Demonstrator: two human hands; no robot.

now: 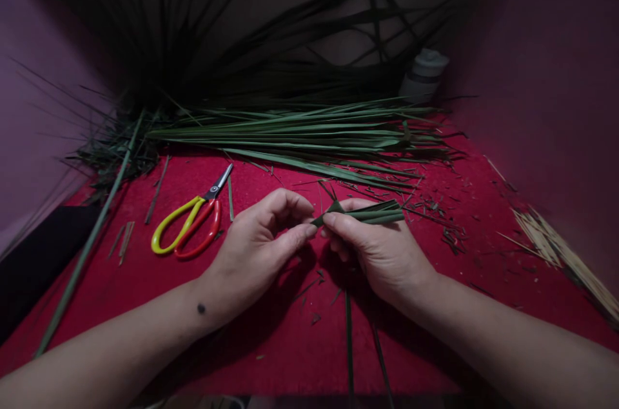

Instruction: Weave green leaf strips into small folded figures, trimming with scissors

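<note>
Folded leaf strip (374,213) pinched in both hands (258,238) (384,244) — partly covered, its folds hard to make out.

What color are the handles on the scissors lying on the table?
One handle is yellow, the other red; the head view shows it best.

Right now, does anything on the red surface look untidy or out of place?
Slightly: plant scraps are scattered over the red surface, many beyond the right hand, whereas the long green leaves lie together. Nothing else stands out.
</note>
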